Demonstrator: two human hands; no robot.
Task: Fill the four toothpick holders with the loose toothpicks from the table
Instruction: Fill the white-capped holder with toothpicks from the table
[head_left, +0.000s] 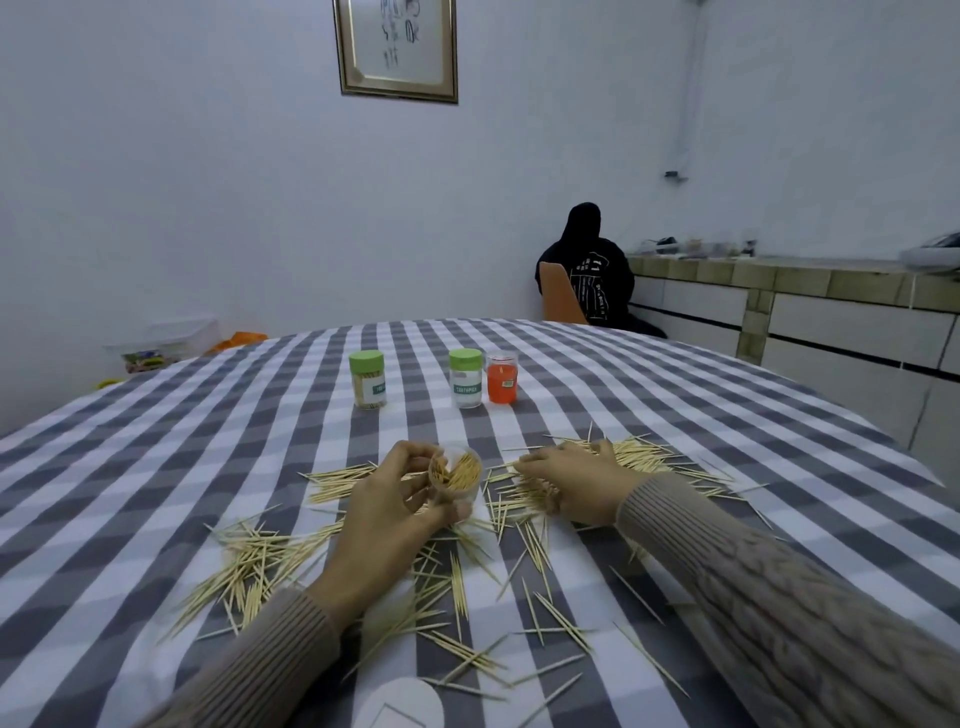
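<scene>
My left hand (395, 499) grips a clear open toothpick holder (457, 475), tilted toward me and partly filled with toothpicks. My right hand (576, 483) rests palm down on a heap of loose toothpicks (644, 460), fingers curled into them. More loose toothpicks (260, 566) lie scattered over the checked tablecloth (156, 467) around both hands. Farther back stand a green-lidded holder full of toothpicks (369, 379), a green-lidded holder that looks empty (465, 378) and an orange holder (502, 378) right beside it.
A white round lid (400, 704) lies at the table's near edge between my sleeves. A person in black sits on an orange chair (558, 301) beyond the table, facing a tiled counter (779, 280). A plastic box (171, 343) sits on the floor at left.
</scene>
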